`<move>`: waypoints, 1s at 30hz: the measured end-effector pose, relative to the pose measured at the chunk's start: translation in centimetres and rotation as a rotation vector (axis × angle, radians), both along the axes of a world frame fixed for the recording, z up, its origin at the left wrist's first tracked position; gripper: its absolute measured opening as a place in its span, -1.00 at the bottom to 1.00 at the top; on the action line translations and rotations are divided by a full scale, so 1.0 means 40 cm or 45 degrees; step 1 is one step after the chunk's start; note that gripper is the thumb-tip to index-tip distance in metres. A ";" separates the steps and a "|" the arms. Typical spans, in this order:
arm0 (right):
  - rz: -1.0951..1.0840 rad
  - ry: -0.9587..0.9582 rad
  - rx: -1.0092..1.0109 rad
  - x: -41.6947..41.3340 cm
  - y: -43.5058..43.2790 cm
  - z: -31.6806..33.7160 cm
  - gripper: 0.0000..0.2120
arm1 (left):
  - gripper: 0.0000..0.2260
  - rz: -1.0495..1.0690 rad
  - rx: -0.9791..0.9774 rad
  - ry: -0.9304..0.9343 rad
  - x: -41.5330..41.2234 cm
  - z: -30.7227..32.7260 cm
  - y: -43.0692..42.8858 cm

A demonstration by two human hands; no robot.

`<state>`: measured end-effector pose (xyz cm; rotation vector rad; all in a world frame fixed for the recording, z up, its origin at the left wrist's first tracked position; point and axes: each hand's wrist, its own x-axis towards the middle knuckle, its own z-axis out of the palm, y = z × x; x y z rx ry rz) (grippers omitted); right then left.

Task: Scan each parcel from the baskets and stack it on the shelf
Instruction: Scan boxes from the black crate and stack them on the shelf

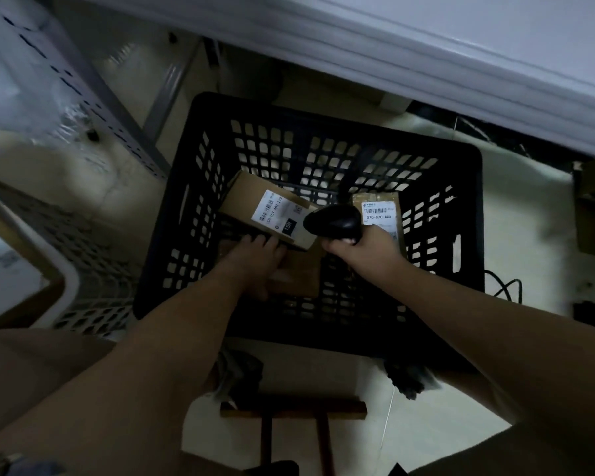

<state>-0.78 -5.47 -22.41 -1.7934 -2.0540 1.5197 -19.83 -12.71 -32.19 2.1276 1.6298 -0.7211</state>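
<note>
A black slotted basket point(468, 214) stands on the floor below me. Inside it, my left hand point(258, 261) grips the near edge of a tilted cardboard parcel point(244, 197) with a white label. My right hand point(368, 249) holds a black barcode scanner point(334, 223), its head close to that label. A second labelled cardboard parcel point(378, 209) lies flat at the basket's right, partly behind my right hand. A third brown parcel point(299, 276) lies under my left hand.
A white slotted basket point(93, 269) with a large carton point(11, 266) sits at the left. A grey metal shelf post point(93, 87) rises at the upper left. A pale table edge point(426, 60) overhangs the basket's far side. Cables lie on the floor at the right.
</note>
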 end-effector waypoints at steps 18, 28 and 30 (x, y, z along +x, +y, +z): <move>0.051 0.499 0.633 0.065 0.027 0.540 -0.62 | -0.10 0.142 0.729 -0.284 0.022 0.689 -0.007; -0.395 1.120 0.551 0.074 0.061 0.618 -0.78 | -0.57 1.061 0.728 -1.544 -0.015 0.797 0.054; -0.419 1.194 0.533 0.065 0.060 0.621 -0.76 | -0.61 1.120 0.791 -1.713 0.009 0.812 0.071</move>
